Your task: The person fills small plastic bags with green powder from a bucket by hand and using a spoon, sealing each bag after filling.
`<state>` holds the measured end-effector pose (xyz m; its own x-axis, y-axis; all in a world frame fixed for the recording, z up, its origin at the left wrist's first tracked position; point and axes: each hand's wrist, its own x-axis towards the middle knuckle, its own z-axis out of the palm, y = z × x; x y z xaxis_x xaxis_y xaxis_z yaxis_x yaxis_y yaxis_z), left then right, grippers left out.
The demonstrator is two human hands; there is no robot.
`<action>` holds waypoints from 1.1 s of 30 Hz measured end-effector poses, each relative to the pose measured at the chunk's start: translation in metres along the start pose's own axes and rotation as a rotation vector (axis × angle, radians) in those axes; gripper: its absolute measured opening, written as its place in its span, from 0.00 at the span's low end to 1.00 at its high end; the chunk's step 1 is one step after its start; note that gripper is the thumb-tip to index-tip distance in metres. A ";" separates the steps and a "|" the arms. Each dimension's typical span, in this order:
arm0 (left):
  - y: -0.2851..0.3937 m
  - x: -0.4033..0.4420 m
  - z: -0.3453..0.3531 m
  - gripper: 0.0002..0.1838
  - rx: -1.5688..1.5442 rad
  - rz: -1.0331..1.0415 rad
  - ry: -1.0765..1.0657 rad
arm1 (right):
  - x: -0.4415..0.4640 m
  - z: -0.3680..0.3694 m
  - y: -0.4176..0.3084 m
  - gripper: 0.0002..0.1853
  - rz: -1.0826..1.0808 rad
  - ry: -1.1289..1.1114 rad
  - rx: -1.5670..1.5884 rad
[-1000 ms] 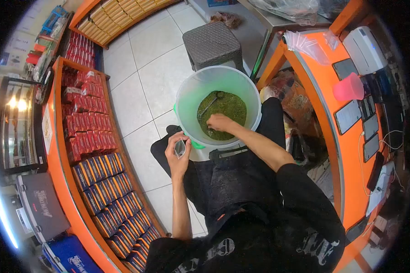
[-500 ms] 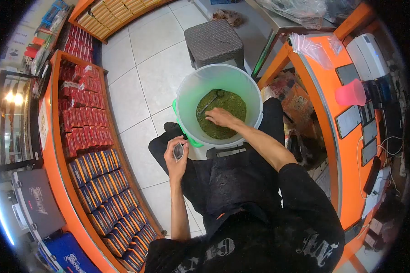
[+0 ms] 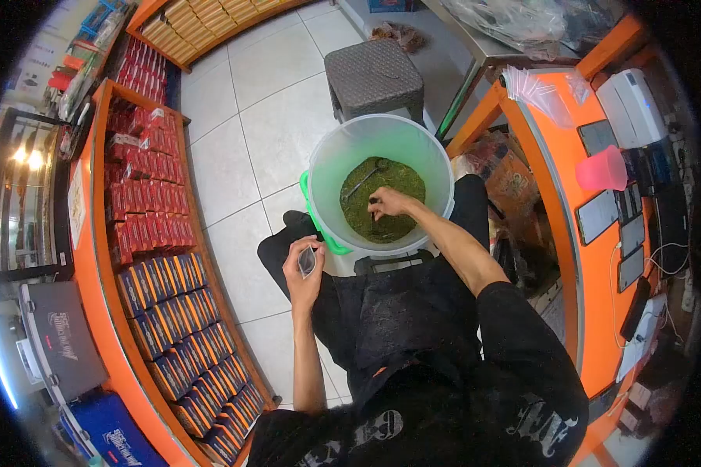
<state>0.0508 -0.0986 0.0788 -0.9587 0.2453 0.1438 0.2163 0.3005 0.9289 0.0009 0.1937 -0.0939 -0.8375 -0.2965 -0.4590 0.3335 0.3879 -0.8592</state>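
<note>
One pouch [image 3: 307, 260]: held mouth-up in the left hand [image 3: 304, 286], fingers curled around it.
Right hand [image 3: 391, 201]: held inside the bucket [image 3: 325, 171], fingers half-curled; whether anything is gripped cannot be told.
Green material [image 3: 401, 177]: spread beneath the right hand.
Spoon [image 3: 362, 183]: seen just beyond that hand.

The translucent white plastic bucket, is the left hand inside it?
No, the left hand holds a small open plastic-looking pouch outside the bucket.
</note>
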 end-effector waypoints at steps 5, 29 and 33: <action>0.008 0.004 0.011 0.06 -0.023 0.006 -0.017 | 0.035 0.020 0.025 0.09 -0.332 0.240 -0.245; 0.023 0.012 0.032 0.07 -0.140 0.000 -0.024 | -0.050 -0.065 -0.017 0.21 0.012 0.390 0.716; 0.012 0.022 0.041 0.07 -0.141 0.002 0.050 | -0.061 -0.055 -0.038 0.19 -0.036 0.481 0.833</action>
<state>0.0395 -0.0521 0.0793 -0.9671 0.1985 0.1592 0.1934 0.1667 0.9669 0.0153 0.2446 -0.0208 -0.8793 0.1652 -0.4466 0.3494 -0.4135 -0.8408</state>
